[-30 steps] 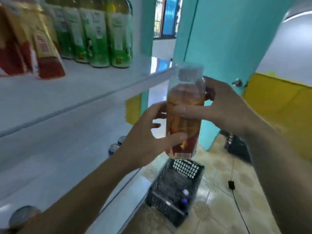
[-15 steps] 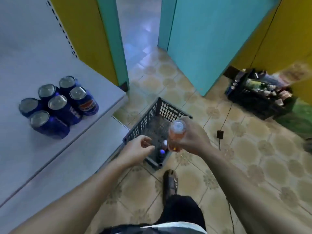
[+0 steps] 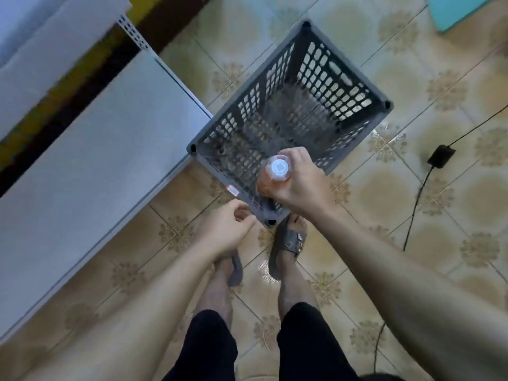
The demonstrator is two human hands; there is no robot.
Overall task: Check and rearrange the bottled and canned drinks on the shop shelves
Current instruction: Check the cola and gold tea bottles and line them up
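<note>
I look straight down at a grey plastic crate [image 3: 365, 86] on the tiled floor. My right hand [image 3: 299, 182] grips an orange drink bottle with a white cap [image 3: 279, 167] upright over the crate's near corner. Most of the bottle's body is hidden under the cap and my fingers. My left hand [image 3: 225, 229] hovers by the crate's near corner with fingers loosely curled, holding nothing. The crate's mesh bottom shows nothing inside where I can see it.
A white bottom shelf [image 3: 90, 166] runs along the left, its corner touching the crate. My feet in sandals [image 3: 288, 243] stand just below the crate. A black adapter with a cable [image 3: 439, 156] lies on the floor at the right.
My view dropped from the shelves to straight down over the crate. The right hand carried the bottle down to the crate's near corner; the left hand let go of it and pulled back.
</note>
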